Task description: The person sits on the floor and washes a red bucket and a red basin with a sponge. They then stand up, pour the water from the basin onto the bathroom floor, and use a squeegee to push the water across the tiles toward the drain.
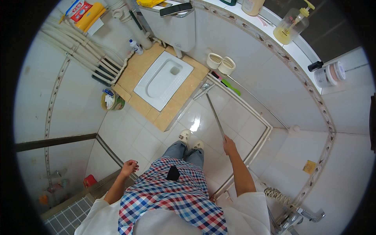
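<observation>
My right hand (229,146) is closed around a long thin metal handle (216,116), which slants down to a flat head (203,92) on the tiled floor, against the side of the raised toilet step. The head looks like a floor squeegee or wiper; its exact kind cannot be told. My left hand (130,168) hangs at the left of my checked apron (173,188), fingers loosely bent, holding nothing. In front of me a white squat toilet (163,79) is set in the yellow-tiled step (167,117).
A waste bin (118,102) stands left of the step. Pipes (258,117) run low along the right wall, near a green-handled brush (230,87) and white slippers (220,62). Bottles, including a pump bottle (289,28), line the sill. A metal-framed partition (110,151) is at left; the floor shines.
</observation>
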{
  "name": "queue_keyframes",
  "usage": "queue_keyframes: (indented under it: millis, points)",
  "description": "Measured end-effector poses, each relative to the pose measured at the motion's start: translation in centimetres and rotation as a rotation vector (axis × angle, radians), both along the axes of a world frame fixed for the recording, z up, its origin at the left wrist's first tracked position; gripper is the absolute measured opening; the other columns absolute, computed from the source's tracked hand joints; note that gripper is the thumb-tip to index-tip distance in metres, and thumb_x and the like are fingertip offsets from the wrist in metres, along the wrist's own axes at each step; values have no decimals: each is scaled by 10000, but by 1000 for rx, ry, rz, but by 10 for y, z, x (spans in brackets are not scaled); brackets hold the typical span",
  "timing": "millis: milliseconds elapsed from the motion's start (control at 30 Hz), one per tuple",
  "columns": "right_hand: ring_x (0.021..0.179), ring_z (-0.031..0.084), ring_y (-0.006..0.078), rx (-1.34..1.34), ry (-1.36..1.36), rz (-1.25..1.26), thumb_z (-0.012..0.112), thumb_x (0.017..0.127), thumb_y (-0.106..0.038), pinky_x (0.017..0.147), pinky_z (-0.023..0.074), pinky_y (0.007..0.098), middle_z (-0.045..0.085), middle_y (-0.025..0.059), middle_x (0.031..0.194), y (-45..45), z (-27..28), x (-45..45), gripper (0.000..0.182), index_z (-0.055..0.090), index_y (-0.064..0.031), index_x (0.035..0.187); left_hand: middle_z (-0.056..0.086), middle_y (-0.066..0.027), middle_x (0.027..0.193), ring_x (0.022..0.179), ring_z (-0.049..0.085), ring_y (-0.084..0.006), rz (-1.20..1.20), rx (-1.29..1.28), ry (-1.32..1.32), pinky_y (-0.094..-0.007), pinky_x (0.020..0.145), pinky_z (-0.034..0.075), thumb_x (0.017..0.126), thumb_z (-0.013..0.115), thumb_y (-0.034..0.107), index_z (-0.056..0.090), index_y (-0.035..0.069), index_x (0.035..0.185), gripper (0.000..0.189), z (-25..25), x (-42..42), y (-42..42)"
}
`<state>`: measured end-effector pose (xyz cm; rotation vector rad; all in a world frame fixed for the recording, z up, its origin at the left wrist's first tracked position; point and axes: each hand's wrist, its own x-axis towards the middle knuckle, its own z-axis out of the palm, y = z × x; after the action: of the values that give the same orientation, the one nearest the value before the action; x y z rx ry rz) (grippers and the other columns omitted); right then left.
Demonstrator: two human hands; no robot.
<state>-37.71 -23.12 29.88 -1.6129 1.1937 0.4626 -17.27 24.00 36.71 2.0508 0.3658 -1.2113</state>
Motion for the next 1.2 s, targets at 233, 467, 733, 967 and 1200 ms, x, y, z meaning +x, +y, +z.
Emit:
queue_keyframes:
  millis: [233,467,733,967,1200]
  points:
    - [371,449,175,41,50,-110,404,814,-151,365,398,314,475,86,533,79,36,-98,377,385,-129,1190,566,-53,720,598,562,-128,53,-41,28,-233,506,426,799,471,212,518,50,833,172,-24,34,-21]
    - [356,375,122,305,188,-503,424,817,-130,313,333,268,372,25,453,129,83,-143,427,337,-204,1228,566,-59,738,633,567,-141,-1,-27,120,-248,549,445,794,469,231,527,51,861,201,-50,36,-17]
    - [440,463,154,391,182,-587,452,734,-3,380,377,243,470,80,549,149,110,-159,517,272,13,1219,561,-67,712,600,554,-133,-30,-83,-4,-242,539,451,778,486,169,519,19,862,174,-57,37,-32]
    - [543,533,260,570,-111,-907,432,698,47,500,470,343,490,140,644,109,100,-124,206,384,72,897,555,-50,757,673,529,-113,-639,-493,-339,-228,580,433,789,512,157,508,17,921,193,31,9,-171]
    - [520,504,228,857,-345,-1378,481,732,-73,503,459,366,478,111,631,127,-4,-97,82,444,-5,706,524,-132,912,746,547,-181,-733,-407,647,-278,589,467,835,405,362,437,6,1042,414,51,-99,-313]
